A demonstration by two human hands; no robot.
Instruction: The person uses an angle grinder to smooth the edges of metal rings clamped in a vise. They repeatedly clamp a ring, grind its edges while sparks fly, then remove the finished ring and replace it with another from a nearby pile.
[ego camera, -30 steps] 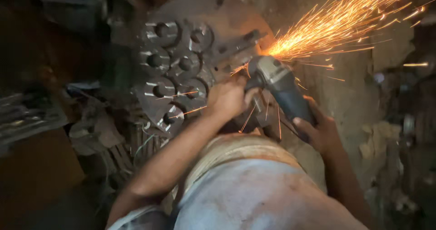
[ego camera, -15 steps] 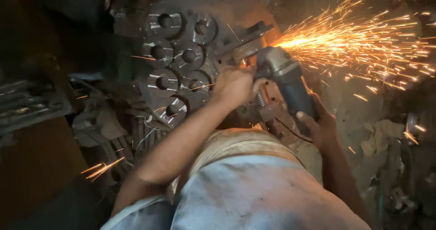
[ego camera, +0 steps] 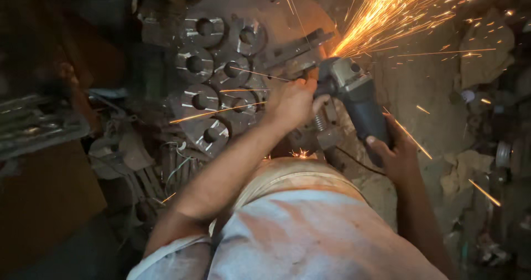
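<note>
Over the metal workpiece (ego camera: 298,56), my left hand (ego camera: 293,100) clenched on the grinder's (ego camera: 357,100) side handle, my right hand (ego camera: 395,153) gripping its body, sparks (ego camera: 409,9) flying.

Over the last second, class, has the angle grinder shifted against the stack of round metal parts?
No. The angle grinder sits just right of the round metal parts, as before; only the spark spray's direction varies.

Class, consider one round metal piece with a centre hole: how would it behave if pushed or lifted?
A round metal piece looks thick and solid, so probably heavy and stiff. Lying flat among its neighbours, it should slide rather than roll. Its notched rim may offer some grip.
</note>
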